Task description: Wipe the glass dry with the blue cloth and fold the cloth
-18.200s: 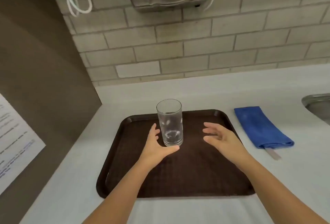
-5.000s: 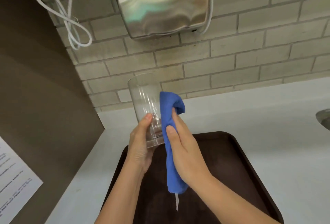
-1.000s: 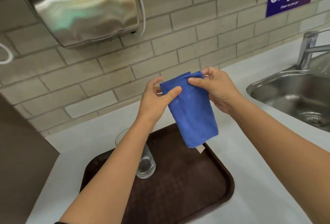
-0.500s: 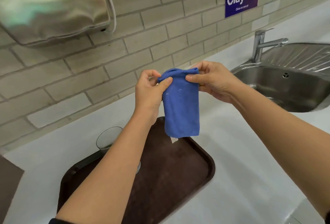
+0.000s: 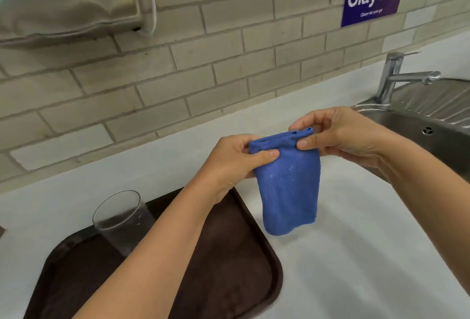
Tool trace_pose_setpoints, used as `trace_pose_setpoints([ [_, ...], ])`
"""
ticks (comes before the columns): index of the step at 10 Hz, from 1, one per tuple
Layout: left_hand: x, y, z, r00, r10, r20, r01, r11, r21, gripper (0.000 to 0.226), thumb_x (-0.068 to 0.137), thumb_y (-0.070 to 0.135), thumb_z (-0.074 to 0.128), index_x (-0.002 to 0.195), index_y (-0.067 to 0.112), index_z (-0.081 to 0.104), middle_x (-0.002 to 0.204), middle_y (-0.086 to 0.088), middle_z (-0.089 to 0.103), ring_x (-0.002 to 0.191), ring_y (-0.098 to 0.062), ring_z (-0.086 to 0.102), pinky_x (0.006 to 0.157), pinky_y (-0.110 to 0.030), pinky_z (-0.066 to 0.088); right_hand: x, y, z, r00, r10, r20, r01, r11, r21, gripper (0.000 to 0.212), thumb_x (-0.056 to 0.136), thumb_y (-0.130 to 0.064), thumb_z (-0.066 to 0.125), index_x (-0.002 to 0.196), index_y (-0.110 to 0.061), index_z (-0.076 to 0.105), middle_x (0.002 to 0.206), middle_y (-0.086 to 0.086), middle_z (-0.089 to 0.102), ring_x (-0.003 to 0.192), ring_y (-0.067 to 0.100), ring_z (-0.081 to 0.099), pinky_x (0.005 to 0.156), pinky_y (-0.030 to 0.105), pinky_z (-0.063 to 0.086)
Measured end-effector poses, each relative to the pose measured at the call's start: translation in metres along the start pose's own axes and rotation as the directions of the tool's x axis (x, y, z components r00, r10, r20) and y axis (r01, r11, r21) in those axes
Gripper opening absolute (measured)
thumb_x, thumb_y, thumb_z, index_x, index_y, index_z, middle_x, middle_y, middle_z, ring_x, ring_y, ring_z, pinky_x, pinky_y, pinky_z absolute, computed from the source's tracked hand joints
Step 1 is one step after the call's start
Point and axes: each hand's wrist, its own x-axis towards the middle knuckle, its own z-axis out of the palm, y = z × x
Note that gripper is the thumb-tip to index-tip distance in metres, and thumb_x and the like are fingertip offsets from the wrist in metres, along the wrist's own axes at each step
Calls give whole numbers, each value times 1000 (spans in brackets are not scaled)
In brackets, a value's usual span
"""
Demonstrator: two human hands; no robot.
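Left hand (image 5: 235,157): thumb and fingers pinched on the top left corner of the blue cloth (image 5: 287,181).
Right hand (image 5: 338,135): pinched on the cloth's top right corner.
Cloth: folded, hanging between both hands above the white counter (image 5: 356,255).
Glass (image 5: 122,219): upright on the brown tray (image 5: 229,268), below and left of the left hand, partly hidden by the forearm.
Sink (image 5: 432,125): just right of the right hand.

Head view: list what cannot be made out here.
- Glass: its base is hidden behind the left forearm, and whether it is dry cannot be told.
- Blue cloth: the number of folds is hidden, its top pinched by the left hand and right hand.
- Tray: cut off by the bottom edge.
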Motion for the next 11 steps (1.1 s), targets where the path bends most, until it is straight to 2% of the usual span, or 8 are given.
trace_pose_setpoints([
  [2, 54, -49, -2, 942, -334, -40, 335, 942, 9, 16, 82, 13, 66, 97, 9, 64, 89, -4, 67, 77, -10, 65, 54, -17, 55, 69, 59, -19, 962, 253, 103, -242, 964, -111, 21, 73, 1, 67, 82, -18, 66, 76, -1, 68, 71, 10, 67, 61, 21, 56],
  [3, 85, -86, -6, 890, -434, -142, 451, 882, 138, 8, 85, 10, 59, 90, 5, 62, 78, -6, 60, 73, -14, 58, 61, -21, 51, 111, 102, -10, 929, 361, 85, -334, 915, -227, 19, 76, 2, 64, 88, -13, 61, 92, 9, 62, 78, 16, 62, 63, 22, 53],
  [4, 108, -115, -9, 896, -379, -232, 443, 801, 403, 14, 82, 8, 56, 68, 9, 55, 65, -8, 47, 63, -17, 44, 53, -19, 33, 141, 135, -2, 922, 387, 25, -362, 882, -302, 21, 77, 4, 61, 94, -9, 60, 97, 14, 59, 78, 20, 59, 57, 22, 51],
  [5, 123, -131, -12, 910, -310, -276, 412, 757, 507, 7, 78, 8, 59, 75, 9, 66, 75, -12, 59, 71, -18, 51, 60, -21, 38, 158, 151, -1, 924, 381, -2, -355, 857, -373, 24, 75, 5, 61, 98, -4, 61, 94, 14, 58, 81, 23, 57, 59, 23, 50],
  [6, 132, -141, -16, 908, -282, -310, 415, 715, 564, 13, 77, 12, 61, 84, 5, 69, 86, -12, 69, 81, -24, 60, 72, -33, 47, 169, 158, -2, 934, 357, 0, -321, 841, -435, 27, 72, 5, 63, 99, 0, 62, 90, 12, 58, 81, 22, 54, 58, 21, 44],
  [8, 132, -152, -20, 884, -264, -385, 466, 559, 686, 19, 82, 31, 59, 95, 23, 69, 104, -2, 71, 102, -25, 59, 87, -35, 33, 175, 164, 1, 945, 327, -26, -293, 807, -513, 27, 70, 2, 66, 96, -4, 64, 92, 10, 58, 86, 22, 54, 72, 30, 44],
  [10, 115, -144, -15, 906, -108, -409, 399, 536, 744, 34, 90, 19, 48, 123, 23, 52, 123, -3, 60, 114, -24, 48, 94, -35, 30, 169, 156, 8, 957, 268, -109, -280, 765, -580, 32, 73, -1, 63, 104, -8, 59, 104, 14, 59, 85, 20, 51, 71, 25, 38],
  [11, 98, -127, -23, 913, -81, -400, 367, 591, 718, 34, 90, 15, 46, 123, 22, 52, 126, -4, 57, 114, -24, 49, 96, -34, 34, 160, 137, 15, 969, 205, -138, -246, 746, -619, 28, 78, -7, 61, 106, -10, 59, 111, 14, 60, 85, 19, 51, 73, 27, 40],
])
